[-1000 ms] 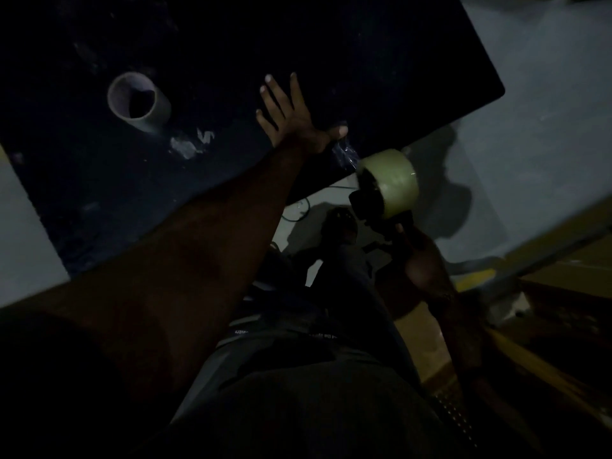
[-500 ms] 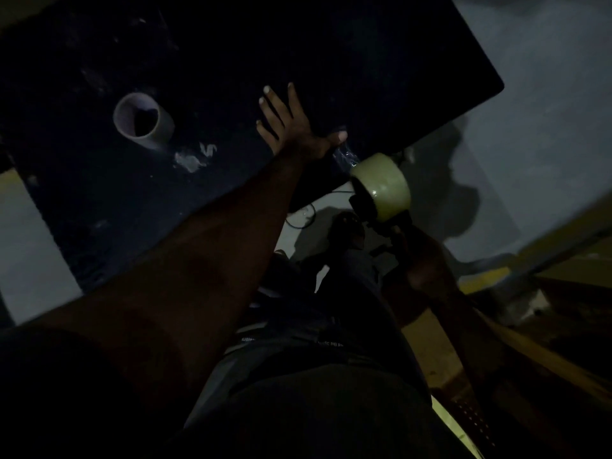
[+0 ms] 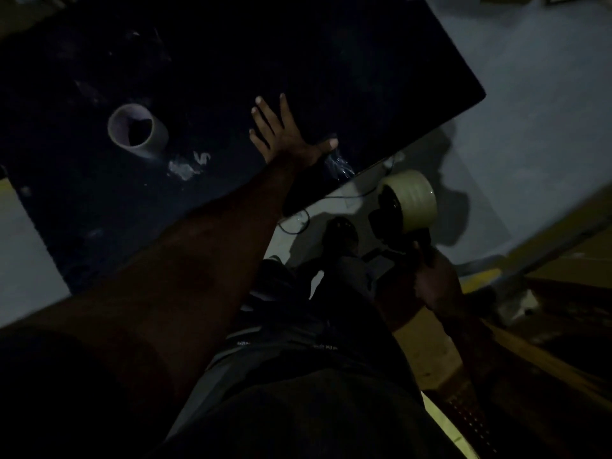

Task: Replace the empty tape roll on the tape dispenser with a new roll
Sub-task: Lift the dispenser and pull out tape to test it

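The tape dispenser (image 3: 395, 223) sits upright in the right hand (image 3: 437, 286), which is wrapped around its handle, head up, the pale full new roll (image 3: 412, 202) on it with its axis lying roughly level, off the table edge. Up and across from that fist, the left hand (image 3: 284, 137) lies flat, fingers spread, on the dark table (image 3: 298, 54). Beyond its fingers to the left lies the empty core (image 3: 137, 130), open end toward us, grey floor (image 3: 530, 144) all around in dim light.
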A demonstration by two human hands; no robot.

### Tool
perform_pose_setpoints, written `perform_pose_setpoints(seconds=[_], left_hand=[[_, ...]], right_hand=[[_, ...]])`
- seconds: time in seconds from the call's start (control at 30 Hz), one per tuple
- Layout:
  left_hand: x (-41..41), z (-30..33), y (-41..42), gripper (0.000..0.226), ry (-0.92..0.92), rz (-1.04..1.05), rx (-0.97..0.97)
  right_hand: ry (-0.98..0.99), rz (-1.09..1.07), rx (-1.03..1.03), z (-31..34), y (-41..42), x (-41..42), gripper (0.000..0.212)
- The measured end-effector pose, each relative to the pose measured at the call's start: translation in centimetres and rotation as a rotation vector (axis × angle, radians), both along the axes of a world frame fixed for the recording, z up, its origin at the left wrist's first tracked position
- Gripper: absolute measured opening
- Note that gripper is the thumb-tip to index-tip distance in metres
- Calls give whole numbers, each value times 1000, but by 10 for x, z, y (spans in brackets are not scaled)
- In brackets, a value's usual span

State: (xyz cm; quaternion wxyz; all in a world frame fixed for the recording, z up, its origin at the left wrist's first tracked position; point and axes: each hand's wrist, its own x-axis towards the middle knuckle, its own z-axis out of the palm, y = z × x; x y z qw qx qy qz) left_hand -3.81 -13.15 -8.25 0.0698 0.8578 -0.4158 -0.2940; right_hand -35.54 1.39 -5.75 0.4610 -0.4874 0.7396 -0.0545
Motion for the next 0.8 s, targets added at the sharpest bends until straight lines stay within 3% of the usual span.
perform_pose_setpoints(seconds=[0.13,0.37,0.57,0.7,0.8], left_hand=[[-5,14,-10,147,5,70,29],[31,41,-22,100,-19,115,14],[61,53,3,68,215,171,-120],[78,59,26,62,152,136,-80],[99,45,36,90,121,99,-107]], right_hand=[[-70,-52,-25,25,-4,13,39],[-195,-26,-55,63,-29,30,49],[-189,126,-110,92,-83,56,49],[-209,235,-104,100,-123,86,61],[-236,289,-65,95,-147,110,58]])
